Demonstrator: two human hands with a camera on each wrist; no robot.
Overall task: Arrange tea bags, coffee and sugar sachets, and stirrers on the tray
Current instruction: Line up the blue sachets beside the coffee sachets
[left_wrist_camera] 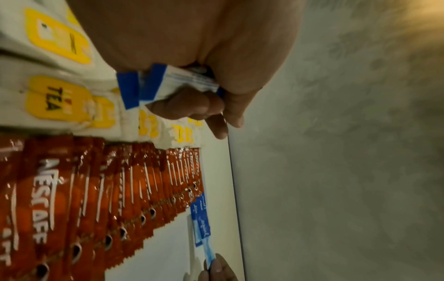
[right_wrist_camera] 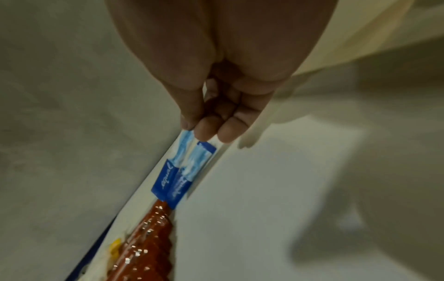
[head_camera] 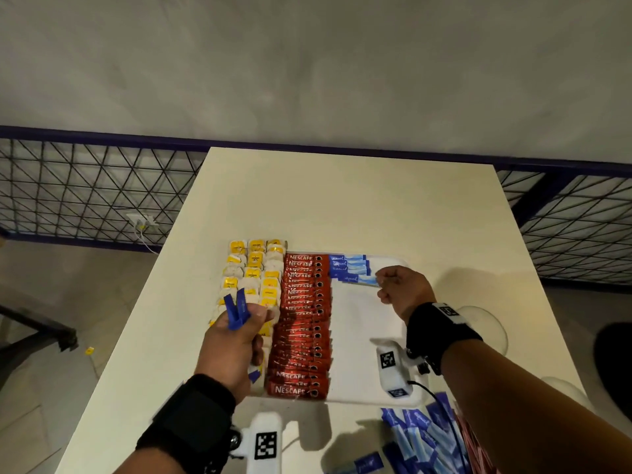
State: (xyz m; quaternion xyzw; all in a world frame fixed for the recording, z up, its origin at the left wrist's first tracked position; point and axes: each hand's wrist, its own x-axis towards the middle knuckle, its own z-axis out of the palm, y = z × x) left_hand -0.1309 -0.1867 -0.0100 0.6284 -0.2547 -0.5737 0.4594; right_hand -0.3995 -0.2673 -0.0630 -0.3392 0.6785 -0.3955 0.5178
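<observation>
A white tray (head_camera: pixel 359 336) lies on the cream table. Tea bags with yellow tags (head_camera: pixel 253 265) (left_wrist_camera: pixel 55 98) fill its left columns. Red Nescafe coffee sachets (head_camera: pixel 304 319) (left_wrist_camera: pixel 96 190) (right_wrist_camera: pixel 149 247) run down the middle. Several blue sugar sachets (head_camera: pixel 347 265) (right_wrist_camera: pixel 182 171) lie in a short row at the far right. My right hand (head_camera: pixel 381 281) (right_wrist_camera: pixel 194 129) pinches the right end of the nearest blue sachet (head_camera: pixel 357 279) in that row. My left hand (head_camera: pixel 239 316) (left_wrist_camera: pixel 192 89) hovers over the tea bags, gripping a small bundle of blue sachets (head_camera: pixel 234 311) (left_wrist_camera: pixel 168 83).
A loose pile of blue sachets (head_camera: pixel 420 436) lies on the table in front of the tray, with red-striped items (head_camera: pixel 475 449) beside it at the right. The tray's right half is bare. A mesh railing (head_camera: pixel 85 186) stands beyond the table's far edge.
</observation>
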